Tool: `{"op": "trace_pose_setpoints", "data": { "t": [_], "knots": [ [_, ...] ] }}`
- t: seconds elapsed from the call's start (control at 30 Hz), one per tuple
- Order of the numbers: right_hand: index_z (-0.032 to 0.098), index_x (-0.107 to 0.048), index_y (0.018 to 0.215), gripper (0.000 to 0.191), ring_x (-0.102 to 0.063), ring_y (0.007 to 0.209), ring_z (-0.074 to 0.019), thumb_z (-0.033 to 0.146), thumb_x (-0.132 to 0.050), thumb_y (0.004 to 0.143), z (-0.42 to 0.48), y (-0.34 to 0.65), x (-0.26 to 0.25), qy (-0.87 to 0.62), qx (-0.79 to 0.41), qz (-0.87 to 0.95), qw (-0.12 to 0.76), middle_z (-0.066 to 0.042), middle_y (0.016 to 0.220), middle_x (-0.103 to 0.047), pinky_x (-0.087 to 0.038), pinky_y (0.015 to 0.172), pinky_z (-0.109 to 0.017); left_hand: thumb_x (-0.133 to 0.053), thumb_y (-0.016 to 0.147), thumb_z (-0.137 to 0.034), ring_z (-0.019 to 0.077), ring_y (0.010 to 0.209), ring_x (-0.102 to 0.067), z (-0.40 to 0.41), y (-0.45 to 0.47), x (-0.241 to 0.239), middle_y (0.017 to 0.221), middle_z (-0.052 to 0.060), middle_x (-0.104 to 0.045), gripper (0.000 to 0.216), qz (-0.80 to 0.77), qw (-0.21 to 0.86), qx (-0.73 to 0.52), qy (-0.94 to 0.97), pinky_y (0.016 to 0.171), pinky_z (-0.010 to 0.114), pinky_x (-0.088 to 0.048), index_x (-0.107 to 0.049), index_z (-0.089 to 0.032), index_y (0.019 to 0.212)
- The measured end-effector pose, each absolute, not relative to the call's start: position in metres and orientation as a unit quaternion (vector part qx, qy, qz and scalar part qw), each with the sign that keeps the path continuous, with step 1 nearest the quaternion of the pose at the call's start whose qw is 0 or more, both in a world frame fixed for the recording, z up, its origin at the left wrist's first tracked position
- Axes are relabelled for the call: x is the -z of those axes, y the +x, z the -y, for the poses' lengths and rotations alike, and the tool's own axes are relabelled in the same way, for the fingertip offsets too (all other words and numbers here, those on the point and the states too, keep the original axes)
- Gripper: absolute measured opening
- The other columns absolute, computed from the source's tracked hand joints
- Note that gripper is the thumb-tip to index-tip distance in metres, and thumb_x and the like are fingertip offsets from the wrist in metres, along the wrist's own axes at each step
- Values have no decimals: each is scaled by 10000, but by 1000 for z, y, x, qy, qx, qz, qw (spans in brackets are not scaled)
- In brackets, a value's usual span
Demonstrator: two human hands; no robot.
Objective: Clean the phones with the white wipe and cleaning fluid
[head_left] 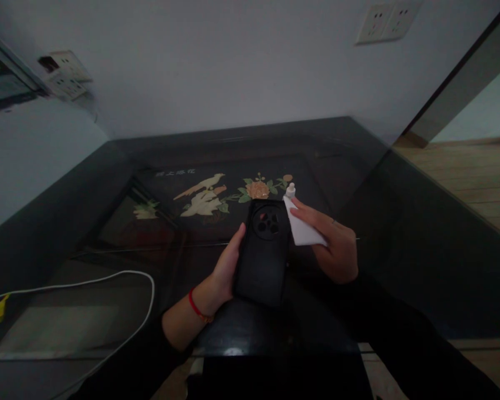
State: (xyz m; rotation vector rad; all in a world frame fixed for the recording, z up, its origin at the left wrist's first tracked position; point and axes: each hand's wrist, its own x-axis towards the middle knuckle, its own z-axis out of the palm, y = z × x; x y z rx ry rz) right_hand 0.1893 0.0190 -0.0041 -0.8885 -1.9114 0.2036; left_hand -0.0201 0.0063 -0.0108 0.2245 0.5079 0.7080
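Head view: Dark glossy table stands against pale wall. Tabletop shows bird-and-flower décor at ctr. White cable w/ yellow tag loops across L front. Wall sockets: one grp upper L, one dbl plate upper R. Wood-look floor is at far R.

Black phone, camera side up, is at front ctr, above table. L hand grips its L edge; fingers underneath hidden. R hand pinches white bottle, cap up, beside phone's upper R edge; bottle-phone contact: cannot tell.
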Motion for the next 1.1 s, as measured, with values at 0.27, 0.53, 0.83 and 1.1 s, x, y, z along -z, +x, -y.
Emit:
{"op": "trace_pose_setpoints", "data": {
  "t": [0.27,0.53,0.83,1.1],
  "knots": [
    [179,-515,1353,497,-516,1285,-207,53,-430,879,-6,181,6,-245,-71,854,454,-112,1384,-548,-492,1027,-406,-250,959,-529,243,914,-696,-12,-18,0,986,143,-733,649,-282,870,-401,47,968,382,-444,-567,-48,1257],
    [256,-487,1386,490,-541,1260,-246,119,-438,918,-13,185,4,-268,-53,809,520,-64,1344,-590,-453,1066,-495,-291,968,-492,211,845,-713,-12,-23,12,947,123,-744,587,-240,898,-365,60,885,329,-495,-582,-65,1247],
    [184,-439,1415,459,-520,1279,-253,165,-393,958,-4,180,3,-191,-69,855,477,-120,1331,-593,-468,1049,-507,-292,974,-464,191,798,-710,-17,-25,13,953,110,-739,570,-233,875,-417,77,835,310,-516,-507,-85,1341],
    [109,-448,1389,419,-526,1271,-235,151,-356,983,7,172,7,-101,-56,879,462,-150,1245,-648,-539,981,-449,-295,972,-474,145,766,-683,-20,-30,8,915,100,-723,570,-228,840,-489,62,715,235,-512,-521,-72,1308]
  ]
}}
